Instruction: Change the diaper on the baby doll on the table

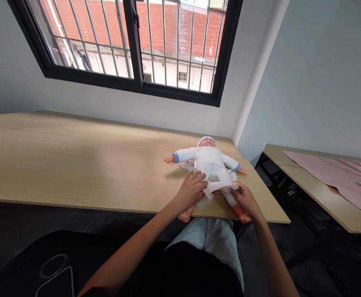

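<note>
A baby doll [210, 155] in a white outfit with blue cuffs lies on its back on the table, arms spread and feet toward me. Between its legs is a white diaper [219, 186], its front part bunched and raised; some of it shows beneath the body. My left hand [192, 186] is closed at the diaper's left edge, its fingers bent over the doll's thigh; the exact grip is partly hidden. With fingers pinched together, my right hand [244, 196] holds the diaper's right edge, just above the doll's reddish foot.
The long wooden table [75, 165] runs left beneath a barred window [137, 45]. At the right, a second table [313, 185] carries a pink cloth [335, 169]. Below left, a phone [56, 284] lies on a black seat [22, 264].
</note>
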`<state>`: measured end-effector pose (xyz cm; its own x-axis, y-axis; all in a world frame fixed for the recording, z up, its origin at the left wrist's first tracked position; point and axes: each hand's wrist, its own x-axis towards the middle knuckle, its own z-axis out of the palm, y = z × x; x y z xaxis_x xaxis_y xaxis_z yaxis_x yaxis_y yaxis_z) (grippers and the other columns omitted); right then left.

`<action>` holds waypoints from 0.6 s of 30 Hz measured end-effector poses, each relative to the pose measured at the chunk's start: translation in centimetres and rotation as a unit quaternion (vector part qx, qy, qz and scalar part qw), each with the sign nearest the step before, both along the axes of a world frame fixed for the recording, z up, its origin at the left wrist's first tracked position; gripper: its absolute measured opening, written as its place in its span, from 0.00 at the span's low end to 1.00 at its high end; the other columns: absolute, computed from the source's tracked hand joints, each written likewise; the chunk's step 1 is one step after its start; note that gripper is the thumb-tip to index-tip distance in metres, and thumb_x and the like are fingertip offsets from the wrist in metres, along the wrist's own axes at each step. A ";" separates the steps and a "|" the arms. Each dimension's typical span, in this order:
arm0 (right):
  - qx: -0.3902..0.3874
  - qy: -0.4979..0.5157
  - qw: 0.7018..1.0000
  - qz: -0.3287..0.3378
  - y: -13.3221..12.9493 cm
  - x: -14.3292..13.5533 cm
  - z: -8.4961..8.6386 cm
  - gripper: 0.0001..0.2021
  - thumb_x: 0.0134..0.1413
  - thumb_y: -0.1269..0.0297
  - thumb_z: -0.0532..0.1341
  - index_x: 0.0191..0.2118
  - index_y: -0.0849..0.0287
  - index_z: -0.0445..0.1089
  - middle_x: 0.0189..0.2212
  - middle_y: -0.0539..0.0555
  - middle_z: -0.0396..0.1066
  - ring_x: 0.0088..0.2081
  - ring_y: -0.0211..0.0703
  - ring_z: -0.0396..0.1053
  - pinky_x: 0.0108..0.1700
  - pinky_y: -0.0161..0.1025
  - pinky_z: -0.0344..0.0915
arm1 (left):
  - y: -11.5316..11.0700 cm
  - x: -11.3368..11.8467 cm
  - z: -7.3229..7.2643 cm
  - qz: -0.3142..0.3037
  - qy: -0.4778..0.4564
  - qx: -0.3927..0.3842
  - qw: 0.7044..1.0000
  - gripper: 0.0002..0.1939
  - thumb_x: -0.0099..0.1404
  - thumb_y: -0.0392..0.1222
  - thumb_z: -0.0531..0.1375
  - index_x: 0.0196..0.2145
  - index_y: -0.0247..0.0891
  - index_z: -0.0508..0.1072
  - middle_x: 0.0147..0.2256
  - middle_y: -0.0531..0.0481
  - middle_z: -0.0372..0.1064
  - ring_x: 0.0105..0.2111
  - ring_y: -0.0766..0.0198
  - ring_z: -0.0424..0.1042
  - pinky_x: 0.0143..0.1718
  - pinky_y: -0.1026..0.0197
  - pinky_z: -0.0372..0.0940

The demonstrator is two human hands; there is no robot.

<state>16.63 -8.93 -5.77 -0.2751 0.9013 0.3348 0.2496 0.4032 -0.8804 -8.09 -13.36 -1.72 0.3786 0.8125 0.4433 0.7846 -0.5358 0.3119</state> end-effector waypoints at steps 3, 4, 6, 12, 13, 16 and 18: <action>0.000 0.023 1.000 -0.002 1.4 -0.2 0.3 0.19 0.55 0.46 0.62 0.39 0.59 0.73 0.40 0.60 0.78 0.42 0.55 0.75 0.44 0.48 0.73 | 1.0 0.1 0.4 -0.067 -0.099 0.001 0.993 0.06 0.62 0.34 0.57 0.33 0.41 0.74 0.41 0.43 0.72 0.49 0.48 0.67 0.55 0.47 0.61; 0.006 0.034 0.999 -0.011 2.0 -0.4 0.6 0.19 0.54 0.46 0.63 0.39 0.59 0.74 0.40 0.61 0.78 0.42 0.55 0.75 0.44 0.48 0.73 | 1.4 0.1 0.6 -0.082 -0.138 -0.003 0.987 0.06 0.63 0.36 0.56 0.32 0.41 0.73 0.39 0.43 0.72 0.46 0.48 0.68 0.51 0.49 0.63; 0.024 0.065 0.997 -0.041 3.3 -1.0 1.4 0.19 0.53 0.46 0.63 0.41 0.58 0.74 0.41 0.61 0.77 0.42 0.55 0.75 0.44 0.48 0.72 | 2.5 0.1 1.3 -0.089 -0.213 -0.014 0.973 0.06 0.63 0.38 0.56 0.29 0.41 0.71 0.35 0.43 0.72 0.41 0.50 0.70 0.46 0.51 0.65; 0.020 0.145 0.979 -0.142 7.7 -4.3 4.7 0.21 0.56 0.47 0.55 0.42 0.60 0.70 0.39 0.58 0.76 0.40 0.51 0.73 0.41 0.43 0.70 | 6.7 0.3 3.6 -0.001 -0.417 -0.121 0.901 0.13 0.63 0.48 0.58 0.26 0.40 0.63 0.23 0.54 0.61 0.27 0.63 0.64 0.29 0.62 0.61; 0.033 0.143 0.976 -0.159 8.5 -4.8 5.1 0.20 0.56 0.47 0.54 0.42 0.59 0.70 0.40 0.58 0.76 0.42 0.51 0.72 0.43 0.43 0.69 | 7.3 0.2 3.8 0.004 -0.438 -0.152 0.886 0.14 0.63 0.50 0.58 0.26 0.40 0.63 0.22 0.55 0.60 0.25 0.65 0.62 0.26 0.64 0.59; 0.058 0.099 0.974 -0.197 10.8 -5.9 5.8 0.18 0.57 0.48 0.52 0.36 0.57 0.69 0.36 0.57 0.75 0.41 0.51 0.71 0.46 0.43 0.67 | 8.9 -0.5 4.1 0.013 -0.472 -0.222 0.853 0.16 0.64 0.52 0.60 0.28 0.38 0.65 0.21 0.56 0.58 0.21 0.68 0.59 0.23 0.66 0.55; 0.059 0.064 0.975 -0.203 12.3 -6.2 5.5 0.17 0.56 0.48 0.52 0.29 0.56 0.65 0.29 0.55 0.73 0.36 0.49 0.69 0.43 0.43 0.65 | 9.6 -0.9 3.8 0.027 -0.475 -0.237 0.847 0.16 0.64 0.51 0.61 0.26 0.37 0.66 0.21 0.55 0.59 0.20 0.69 0.59 0.21 0.66 0.54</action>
